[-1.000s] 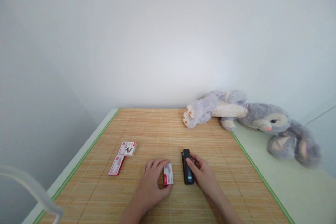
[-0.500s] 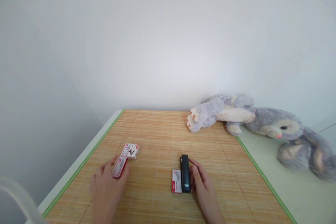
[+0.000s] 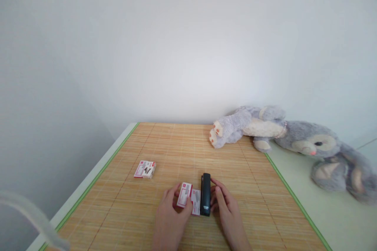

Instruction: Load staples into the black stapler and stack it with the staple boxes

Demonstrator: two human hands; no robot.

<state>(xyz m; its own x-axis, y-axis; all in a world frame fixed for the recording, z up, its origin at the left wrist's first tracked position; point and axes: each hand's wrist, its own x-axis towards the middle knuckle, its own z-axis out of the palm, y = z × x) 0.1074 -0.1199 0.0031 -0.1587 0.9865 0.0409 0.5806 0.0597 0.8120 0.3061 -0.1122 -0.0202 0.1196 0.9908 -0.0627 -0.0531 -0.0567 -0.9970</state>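
My left hand (image 3: 171, 215) grips a small white and red staple box (image 3: 184, 195) between thumb and fingers. That box is tilted a little and sits right beside a second staple box (image 3: 196, 202), partly covering its left edge. A black stapler (image 3: 205, 195) lies lengthwise against the second box's right side. Along the stapler's right edge rests my right hand (image 3: 225, 206), its thumb and index finger apart and the other fingers curled, partly hidden. Farther left lies another white and red box (image 3: 145, 169) with a stapler-like picture on it.
A bamboo mat (image 3: 176, 145) with green edging covers the table. A grey plush rabbit (image 3: 265, 127) lies across the back right corner, over the pale tabletop (image 3: 332, 211). A blurred white strip (image 3: 32, 215) shows at lower left. The wall (image 3: 188, 47) stands behind.
My left hand has carried the staple box rightward, from beside the left box to the box next to the stapler. The stapler and its adjoining box have shifted slightly left. My right hand stays beside the stapler.
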